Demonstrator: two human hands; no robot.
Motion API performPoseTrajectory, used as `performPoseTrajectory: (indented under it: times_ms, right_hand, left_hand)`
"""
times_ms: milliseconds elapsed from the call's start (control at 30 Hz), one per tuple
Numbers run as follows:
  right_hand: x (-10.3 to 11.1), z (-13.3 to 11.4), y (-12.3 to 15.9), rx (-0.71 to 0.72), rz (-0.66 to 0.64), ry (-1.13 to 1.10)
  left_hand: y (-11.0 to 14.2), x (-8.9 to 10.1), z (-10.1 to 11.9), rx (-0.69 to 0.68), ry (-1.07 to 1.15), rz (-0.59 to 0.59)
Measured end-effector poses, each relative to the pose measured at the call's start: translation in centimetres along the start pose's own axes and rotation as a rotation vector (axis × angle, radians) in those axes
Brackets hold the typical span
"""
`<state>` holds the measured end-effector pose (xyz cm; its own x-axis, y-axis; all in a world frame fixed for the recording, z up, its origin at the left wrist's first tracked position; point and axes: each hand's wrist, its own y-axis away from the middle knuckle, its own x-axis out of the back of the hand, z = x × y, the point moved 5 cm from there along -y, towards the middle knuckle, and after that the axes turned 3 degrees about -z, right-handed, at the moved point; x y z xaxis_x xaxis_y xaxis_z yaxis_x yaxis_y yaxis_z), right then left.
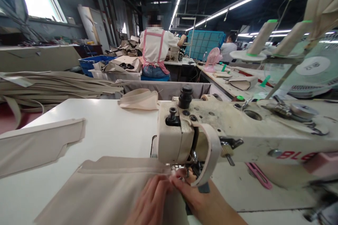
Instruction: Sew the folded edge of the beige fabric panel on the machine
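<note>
A beige fabric panel (pixel 105 193) with a folded, stitched upper edge lies on the white table, and its right end is under the needle area of the sewing machine (pixel 175 137). My left hand (pixel 151 197) presses on this panel just left of the presser foot, fingers bent and held together on the cloth. Close beside the needle, my right hand (pixel 196 191) pinches the panel's edge between thumb and fingers. The machine's looped white guard partly covers my right fingers. Both hands are nearly touching. The needle tip is hidden.
Another beige panel (pixel 42 144) lies at left, and a folded beige piece (pixel 139 99) behind the machine head. Long fabric strips (pixel 58 84) are piled at far left. Pink snips (pixel 260 175) lie under the machine arm. Thread cones (pixel 262 37) stand at right. A co-worker (pixel 155 47) sits ahead.
</note>
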<state>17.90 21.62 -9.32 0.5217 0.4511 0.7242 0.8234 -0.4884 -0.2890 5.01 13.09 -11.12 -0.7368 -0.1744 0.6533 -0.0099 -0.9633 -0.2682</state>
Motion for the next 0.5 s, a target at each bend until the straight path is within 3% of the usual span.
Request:
performPoseTrajectory:
  times_ms: [67, 133, 267, 333, 500]
  right_hand:
    - [-0.2, -0.1, 0.6, 0.036, 0.019, 0.105]
    - [-0.6, 0.4, 1.7, -0.072, 0.023, 0.025]
    - [-3.2, 1.3, 4.7, -0.556, 0.004, -0.686]
    - [-4.4, 0.7, 5.7, -0.68, 0.044, -0.969]
    - [-5.3, 0.0, 6.0, -0.739, 0.112, -1.046]
  left_hand:
    - [1.5, -1.0, -0.9, 0.089, 0.159, -0.075]
    - [1.9, -1.2, -1.5, 0.101, 0.245, -0.078]
    - [1.5, -0.5, -0.9, -0.076, 0.25, -0.047]
    - [1.5, -0.6, -0.2, -0.116, 0.212, -0.04]
    - [2.0, -1.4, 0.9, -0.022, 0.064, -0.012]
